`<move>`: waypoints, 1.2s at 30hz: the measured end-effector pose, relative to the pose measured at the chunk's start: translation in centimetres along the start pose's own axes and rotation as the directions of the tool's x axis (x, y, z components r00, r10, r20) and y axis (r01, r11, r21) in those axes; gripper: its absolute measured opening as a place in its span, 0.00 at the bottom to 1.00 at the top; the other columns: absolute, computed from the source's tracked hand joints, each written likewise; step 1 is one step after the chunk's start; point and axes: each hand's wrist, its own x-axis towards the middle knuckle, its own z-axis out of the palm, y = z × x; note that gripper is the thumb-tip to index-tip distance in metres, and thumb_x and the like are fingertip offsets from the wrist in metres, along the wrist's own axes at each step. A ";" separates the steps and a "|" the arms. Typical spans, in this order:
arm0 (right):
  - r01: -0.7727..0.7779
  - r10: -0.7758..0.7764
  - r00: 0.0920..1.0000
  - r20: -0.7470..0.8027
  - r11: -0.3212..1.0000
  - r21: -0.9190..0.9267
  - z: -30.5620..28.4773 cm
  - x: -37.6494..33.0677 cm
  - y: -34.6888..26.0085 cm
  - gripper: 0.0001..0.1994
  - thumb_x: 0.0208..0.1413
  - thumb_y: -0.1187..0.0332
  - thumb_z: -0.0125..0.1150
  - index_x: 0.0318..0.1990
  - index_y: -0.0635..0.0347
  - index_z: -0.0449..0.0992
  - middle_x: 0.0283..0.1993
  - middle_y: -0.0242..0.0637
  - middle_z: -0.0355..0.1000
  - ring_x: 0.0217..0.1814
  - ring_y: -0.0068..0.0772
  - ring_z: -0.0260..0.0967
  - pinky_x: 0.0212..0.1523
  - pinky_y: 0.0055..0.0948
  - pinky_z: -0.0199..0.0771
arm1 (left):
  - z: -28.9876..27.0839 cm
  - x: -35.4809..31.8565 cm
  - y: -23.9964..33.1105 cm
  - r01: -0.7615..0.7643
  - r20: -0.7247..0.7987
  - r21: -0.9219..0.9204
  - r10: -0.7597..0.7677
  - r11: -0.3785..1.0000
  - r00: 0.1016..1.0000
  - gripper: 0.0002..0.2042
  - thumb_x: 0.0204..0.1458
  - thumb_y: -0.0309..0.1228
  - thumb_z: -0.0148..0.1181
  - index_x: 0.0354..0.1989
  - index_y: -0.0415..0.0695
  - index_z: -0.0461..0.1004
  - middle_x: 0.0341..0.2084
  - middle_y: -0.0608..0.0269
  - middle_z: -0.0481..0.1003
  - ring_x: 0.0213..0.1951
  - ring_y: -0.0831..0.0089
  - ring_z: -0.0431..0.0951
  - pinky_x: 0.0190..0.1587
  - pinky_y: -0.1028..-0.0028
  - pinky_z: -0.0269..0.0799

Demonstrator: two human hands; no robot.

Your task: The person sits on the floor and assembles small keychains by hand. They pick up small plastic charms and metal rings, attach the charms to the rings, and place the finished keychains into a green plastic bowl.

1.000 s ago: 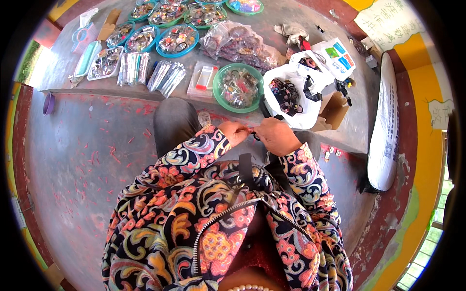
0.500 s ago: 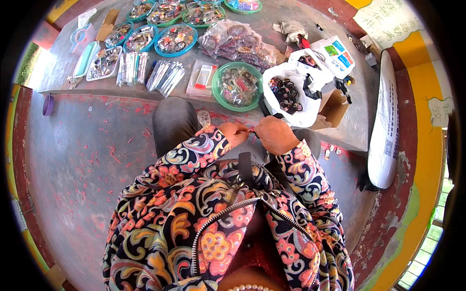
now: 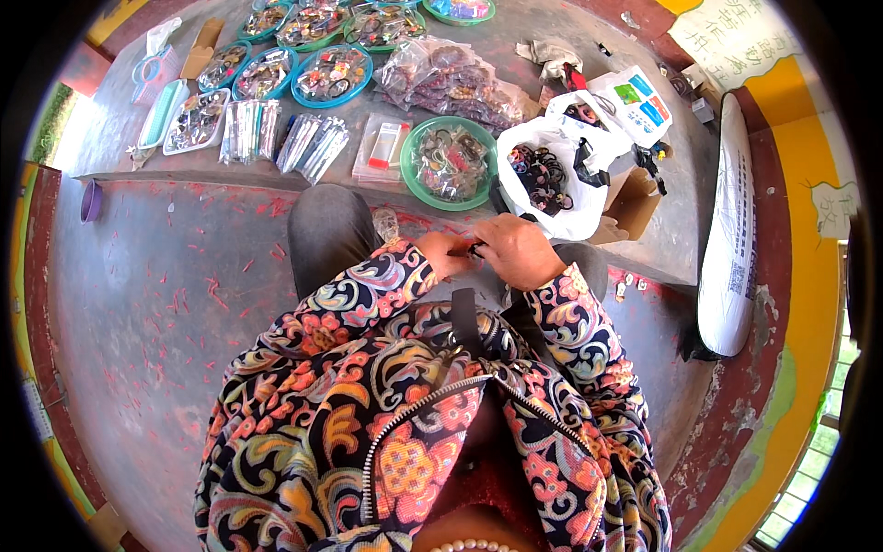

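A: Start at the left. What lies on the desk [image 3: 166, 110]?

B: At the far left, a pale blue tray [image 3: 162, 112], then a shallow tray of mixed small items [image 3: 195, 120]. Beside it lie clear packets of long thin pieces [image 3: 246, 129] and a second bundle [image 3: 313, 143], fanned out. Behind them runs a row of blue-rimmed dishes [image 3: 333, 74] full of trinkets.

A: And toward the middle?

B: A flat clear packet with red bits [image 3: 382, 147], then a green bowl [image 3: 451, 161] of small dark and coloured pieces. Behind it sit clear bags [image 3: 451, 83] stuffed with similar items.

A: Where are the hands?

B: Both are held close together just in front of the desk edge, above the lap. The left hand [image 3: 444, 253] has its fingers pressed together in a pinch on a small dark piece [image 3: 475, 248]. The right hand [image 3: 520, 250] meets it from the other side, fingers curled and closed onto the same piece. It is too small to tell what it is.

A: What's to the right?

B: Just beyond the right hand, a white plastic bag [image 3: 561, 175] lies open with dark rings inside. A brown cardboard box [image 3: 635, 198] stands beside it, and farther right a long white sack [image 3: 731, 230] lies along the floor.
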 end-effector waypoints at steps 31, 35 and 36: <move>0.167 -0.163 0.982 -0.093 0.985 0.038 -0.8 -0.2 -0.8 0.10 0.32 0.75 0.53 0.29 0.57 0.70 0.27 0.34 0.65 0.34 0.38 0.62 0.36 0.31 0.60 | 1.0 0.5 -0.1 -0.070 -0.030 -0.350 0.063 0.934 0.998 0.10 0.45 0.27 0.52 0.37 0.40 0.69 0.25 0.65 0.72 0.25 0.77 0.72 0.27 0.78 0.70; 0.108 -0.080 0.972 -0.219 0.987 0.118 -1.4 -0.1 -0.9 0.19 0.30 0.83 0.51 0.36 0.59 0.68 0.36 0.36 0.67 0.42 0.40 0.62 0.42 0.33 0.61 | 0.7 0.7 -0.1 -0.061 -0.096 -0.351 0.028 0.934 0.995 0.11 0.46 0.25 0.52 0.39 0.40 0.68 0.28 0.63 0.72 0.30 0.77 0.73 0.27 0.79 0.71; 0.103 -0.056 0.955 -0.290 0.984 0.148 -2.0 -0.1 -0.7 0.18 0.31 0.83 0.50 0.36 0.60 0.69 0.37 0.37 0.67 0.43 0.40 0.62 0.44 0.34 0.60 | 0.5 0.7 0.2 -0.057 -0.122 -0.357 0.014 0.932 0.992 0.11 0.47 0.24 0.52 0.40 0.39 0.68 0.29 0.63 0.72 0.31 0.77 0.74 0.28 0.80 0.72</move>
